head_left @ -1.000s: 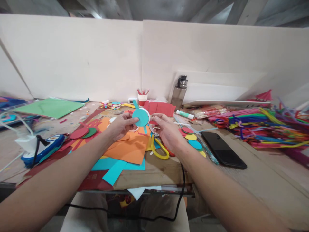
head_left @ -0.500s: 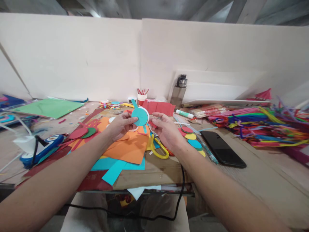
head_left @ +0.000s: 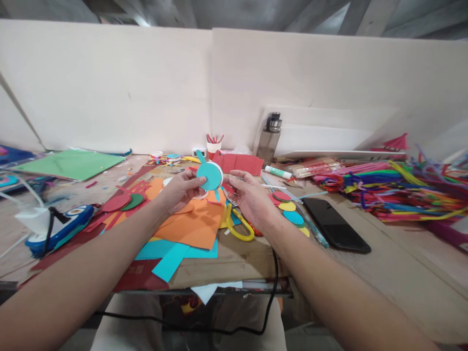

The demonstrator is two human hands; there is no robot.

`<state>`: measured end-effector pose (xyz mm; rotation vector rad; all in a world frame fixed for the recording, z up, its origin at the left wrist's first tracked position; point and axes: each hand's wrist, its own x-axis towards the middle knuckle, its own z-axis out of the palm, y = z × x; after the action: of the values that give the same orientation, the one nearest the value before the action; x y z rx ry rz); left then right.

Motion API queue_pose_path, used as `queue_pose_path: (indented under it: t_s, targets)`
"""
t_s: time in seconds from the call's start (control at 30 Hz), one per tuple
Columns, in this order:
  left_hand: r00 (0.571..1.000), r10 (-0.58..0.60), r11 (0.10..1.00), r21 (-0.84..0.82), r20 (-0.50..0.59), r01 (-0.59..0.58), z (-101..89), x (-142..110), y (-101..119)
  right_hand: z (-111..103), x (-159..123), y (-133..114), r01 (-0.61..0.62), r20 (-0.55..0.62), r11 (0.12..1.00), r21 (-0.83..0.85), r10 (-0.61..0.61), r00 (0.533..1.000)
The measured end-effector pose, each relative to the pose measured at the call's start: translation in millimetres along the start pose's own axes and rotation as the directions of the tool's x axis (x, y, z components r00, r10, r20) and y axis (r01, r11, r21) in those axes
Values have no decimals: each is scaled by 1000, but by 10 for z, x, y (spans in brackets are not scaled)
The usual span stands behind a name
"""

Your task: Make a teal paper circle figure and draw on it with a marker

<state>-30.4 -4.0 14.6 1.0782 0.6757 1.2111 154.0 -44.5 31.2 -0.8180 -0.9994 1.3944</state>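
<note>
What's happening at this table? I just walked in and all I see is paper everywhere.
A person sits at a craft table strewn with coloured paper. Their left hand holds up a teal paper disc backed by a white ring, with a teal strip poking out on top. The right hand is at the disc's right edge, fingers touching it. Below lie orange sheets, yellow-handled scissors, small paper circles, a black phone and a heap of pipe cleaners.

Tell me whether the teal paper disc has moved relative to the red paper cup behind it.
No. The teal paper disc stays just below the red paper cup, held in the left hand.
</note>
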Motion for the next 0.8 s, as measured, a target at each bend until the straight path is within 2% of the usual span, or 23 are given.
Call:
queue_pose_path:
  t_s: [0.2, 0.37, 0.8]
  targets:
    - [1000, -1, 1000, -6, 9, 1, -9, 5, -12, -6, 1, 5, 9, 17, 999, -47, -8, 1000]
    - [1000, -1, 1000, 1, 13, 1, -2, 9, -12, -18, 31, 24, 31, 31, 999, -25, -30, 999]
    - [1000, 13, 1000, 19, 22, -14, -18, 13, -34, -27, 39, 37, -11, 5, 999, 50, 11, 1000]
